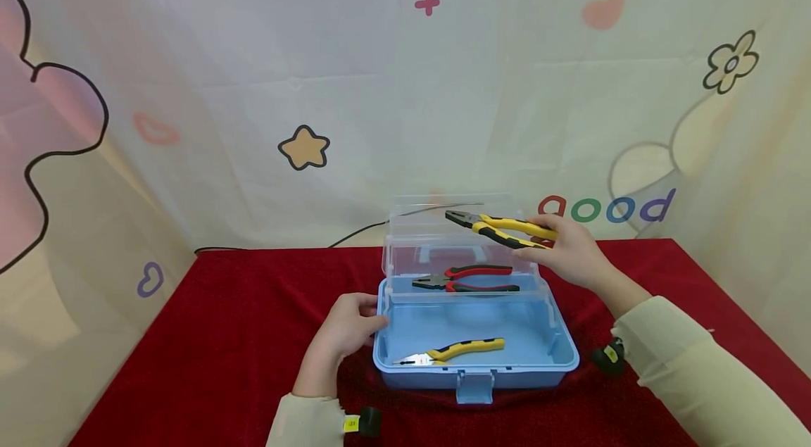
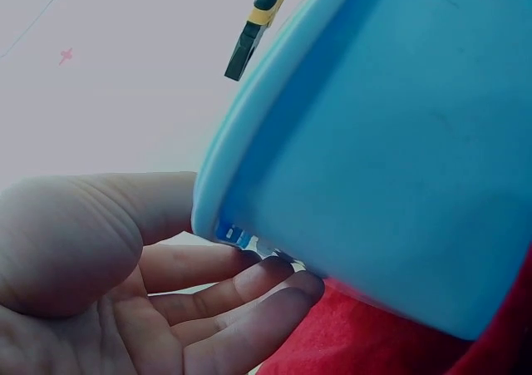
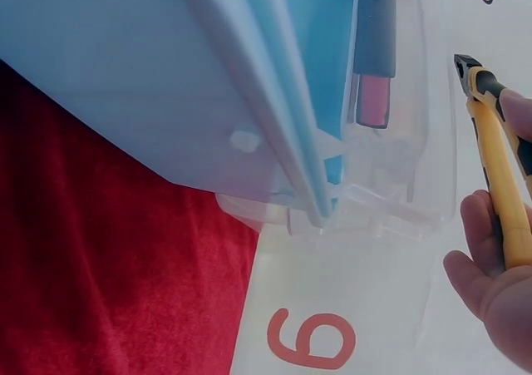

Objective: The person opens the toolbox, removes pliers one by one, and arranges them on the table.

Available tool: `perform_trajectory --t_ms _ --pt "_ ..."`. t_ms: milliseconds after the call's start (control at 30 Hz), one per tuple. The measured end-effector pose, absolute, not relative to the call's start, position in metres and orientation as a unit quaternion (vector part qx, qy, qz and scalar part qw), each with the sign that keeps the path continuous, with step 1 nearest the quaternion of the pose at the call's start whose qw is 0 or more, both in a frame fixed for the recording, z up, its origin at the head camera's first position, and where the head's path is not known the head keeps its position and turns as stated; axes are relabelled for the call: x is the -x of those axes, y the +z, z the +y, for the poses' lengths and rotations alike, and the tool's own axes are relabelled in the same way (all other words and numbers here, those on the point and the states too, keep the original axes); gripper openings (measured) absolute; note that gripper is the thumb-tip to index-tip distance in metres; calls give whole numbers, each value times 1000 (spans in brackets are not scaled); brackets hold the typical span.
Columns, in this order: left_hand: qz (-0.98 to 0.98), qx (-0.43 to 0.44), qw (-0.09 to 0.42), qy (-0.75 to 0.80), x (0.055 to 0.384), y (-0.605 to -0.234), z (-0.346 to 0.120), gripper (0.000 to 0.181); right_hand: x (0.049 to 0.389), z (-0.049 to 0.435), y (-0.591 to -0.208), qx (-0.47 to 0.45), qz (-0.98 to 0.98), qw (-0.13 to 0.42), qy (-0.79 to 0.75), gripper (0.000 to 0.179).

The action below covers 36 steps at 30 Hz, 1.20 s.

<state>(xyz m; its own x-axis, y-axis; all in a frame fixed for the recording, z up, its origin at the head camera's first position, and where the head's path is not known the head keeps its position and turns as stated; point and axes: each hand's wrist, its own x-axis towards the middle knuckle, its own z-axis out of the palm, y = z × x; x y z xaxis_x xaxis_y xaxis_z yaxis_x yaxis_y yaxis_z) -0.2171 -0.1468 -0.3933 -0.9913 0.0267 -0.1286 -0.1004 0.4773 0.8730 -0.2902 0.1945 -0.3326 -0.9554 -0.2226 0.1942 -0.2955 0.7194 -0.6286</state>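
Note:
A light blue toolbox (image 1: 418, 380) stands with its clear lid raised at the back. My left hand (image 1: 347, 326) holds its left rim, thumb over the edge and fingers along the outside wall, as the left wrist view also shows. Above the back right of the box, my right hand (image 1: 570, 251) grips yellow-and-black combination pliers (image 1: 507, 223) by the handles, their dark jaws pointing left. Red-and-black pliers (image 1: 483, 269) lie on the clear tray (image 1: 405, 298) at the rear. Inside the blue bottom, near the front wall, are yellow-and-black pliers with a longer, silvery nose (image 1: 417, 359).
The box rests on a table with a dark red cloth (image 1: 253, 334). Its front latch (image 1: 474, 388) hangs down. A pale printed curtain (image 1: 355, 67) hangs behind, and a thin dark cable (image 1: 357, 230) runs along the table's back edge.

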Motion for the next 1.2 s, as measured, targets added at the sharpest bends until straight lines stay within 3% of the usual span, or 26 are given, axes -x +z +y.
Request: perform_trajectory --t_ms 600,1200 --pt "857 20 60 512 216 -393 -147 42 281 203 -342 -132 -923 68 356 63" --pt "857 23 59 511 217 -393 -147 44 268 215 -352 -104 -922 78 364 71"
